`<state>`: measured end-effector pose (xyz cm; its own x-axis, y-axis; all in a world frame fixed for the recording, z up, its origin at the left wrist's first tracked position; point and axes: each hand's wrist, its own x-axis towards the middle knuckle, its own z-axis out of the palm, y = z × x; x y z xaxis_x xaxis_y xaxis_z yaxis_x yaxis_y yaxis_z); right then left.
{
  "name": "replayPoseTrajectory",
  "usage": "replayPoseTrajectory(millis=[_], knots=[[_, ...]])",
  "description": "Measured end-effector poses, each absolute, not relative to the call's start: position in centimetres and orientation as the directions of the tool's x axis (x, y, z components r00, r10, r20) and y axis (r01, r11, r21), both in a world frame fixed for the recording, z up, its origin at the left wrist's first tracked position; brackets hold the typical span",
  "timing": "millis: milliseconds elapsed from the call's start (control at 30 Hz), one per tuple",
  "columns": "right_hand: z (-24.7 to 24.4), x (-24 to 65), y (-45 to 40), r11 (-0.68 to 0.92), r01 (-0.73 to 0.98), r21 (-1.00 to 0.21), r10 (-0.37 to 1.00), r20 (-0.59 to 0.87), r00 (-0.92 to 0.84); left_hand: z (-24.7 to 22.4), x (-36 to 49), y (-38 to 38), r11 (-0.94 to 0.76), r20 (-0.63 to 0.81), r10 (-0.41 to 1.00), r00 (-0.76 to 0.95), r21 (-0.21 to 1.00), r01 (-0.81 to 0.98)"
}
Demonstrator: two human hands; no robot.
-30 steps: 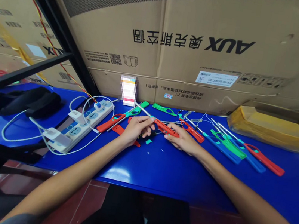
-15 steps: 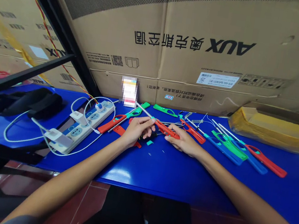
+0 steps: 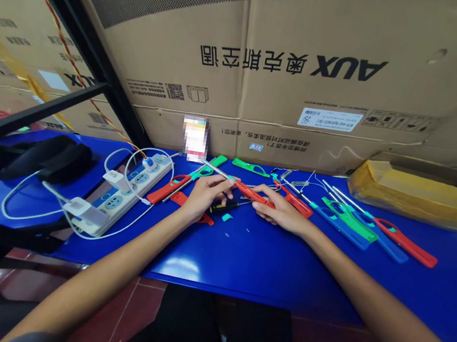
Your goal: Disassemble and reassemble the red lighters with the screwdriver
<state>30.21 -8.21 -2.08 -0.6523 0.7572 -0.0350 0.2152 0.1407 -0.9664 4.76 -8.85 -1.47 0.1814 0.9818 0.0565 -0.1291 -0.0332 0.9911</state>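
Observation:
Between my two hands is a red long-nosed lighter (image 3: 247, 189), its metal tube pointing up and to the left. My left hand (image 3: 207, 195) pinches it near the turquoise collar, where handle and tube meet. The rear of the red handle is in the grip of my right hand (image 3: 278, 209). Under the hands lies a screwdriver (image 3: 222, 207) with a black and yellow handle, partly covered. A small turquoise piece (image 3: 227, 217) rests just in front of it. Red casing parts (image 3: 206, 219) show below my left hand, partly hidden by it.
Several assembled lighters (image 3: 405, 242) lie to the right; another lighter (image 3: 169, 187) lies left. A green casing half (image 3: 250, 167) is behind my hands. A power strip (image 3: 122, 197) with chargers, a blurred phone-like object (image 3: 195, 138), a taped carton (image 3: 420, 192) and black cloth (image 3: 39, 158) surround the blue tabletop (image 3: 282, 272).
The red lighter's handle has turned slightly in my hands and its narrow edge shows more. More of the screwdriver handle is visible beside my left hand. The view has shifted a little.

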Motion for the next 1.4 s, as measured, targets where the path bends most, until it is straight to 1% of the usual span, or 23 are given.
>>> replayPoseTrajectory(millis=[133, 233, 333, 467, 667, 833, 1000, 1067, 1200, 1267, 1400], knots=[[-1.7, 29.9, -8.6, 0.128, 0.209, -0.969, 0.748, -0.044, -0.662, -1.9, 4.6, -8.8, -0.047, 0.074, 0.976, 0.205, 0.989, -0.137], [-1.8, 29.8, -8.8, 0.031, 0.169, -0.985, 0.732, -0.093, -0.675, -2.0, 4.3, -8.9, -0.053, 0.083, 0.972, 0.222, 0.989, -0.137], [-2.0, 30.0, -8.8, -0.054, 0.131, -0.990, 0.690, -0.132, -0.712, -1.9, 3.9, -8.9, -0.090, 0.110, 0.964, 0.244, 0.992, -0.092], [-1.9, 30.1, -8.9, -0.047, 0.147, -0.988, 0.685, -0.139, -0.715, -2.0, 3.7, -9.1, -0.134, 0.138, 0.964, 0.227, 0.990, -0.035], [-1.6, 29.4, -9.4, -0.110, 0.131, -0.985, 0.684, -0.170, -0.709, -1.7, 4.0, -9.6, -0.156, 0.164, 0.963, 0.215, 0.986, -0.054], [-1.9, 29.1, -9.6, -0.190, 0.048, -0.981, 0.661, -0.164, -0.732, -1.6, 3.9, -9.5, -0.167, 0.168, 0.964, 0.207, 0.986, -0.025], [-2.3, 29.1, -9.6, -0.242, -0.027, -0.970, 0.649, -0.141, -0.748, -0.7, 3.7, -9.2, -0.206, 0.186, 0.952, 0.244, 0.977, 0.058], [-2.3, 29.1, -9.7, -0.245, -0.053, -0.968, 0.652, -0.124, -0.748, -0.3, 3.7, -9.1, -0.221, 0.208, 0.947, 0.244, 0.975, 0.025], [-2.1, 29.0, -9.8, -0.216, -0.082, -0.973, 0.666, -0.086, -0.741, 0.0, 4.0, -9.2, -0.182, 0.224, 0.956, 0.187, 0.959, -0.219], [-2.1, 29.0, -9.8, -0.207, -0.080, -0.975, 0.667, -0.081, -0.741, -0.1, 4.3, -9.2, -0.161, 0.213, 0.966, 0.149, 0.940, -0.300], [-2.3, 28.8, -9.8, -0.226, -0.081, -0.971, 0.673, -0.095, -0.734, -0.6, 4.9, -9.4, -0.161, 0.196, 0.977, 0.083, 0.937, -0.310]])
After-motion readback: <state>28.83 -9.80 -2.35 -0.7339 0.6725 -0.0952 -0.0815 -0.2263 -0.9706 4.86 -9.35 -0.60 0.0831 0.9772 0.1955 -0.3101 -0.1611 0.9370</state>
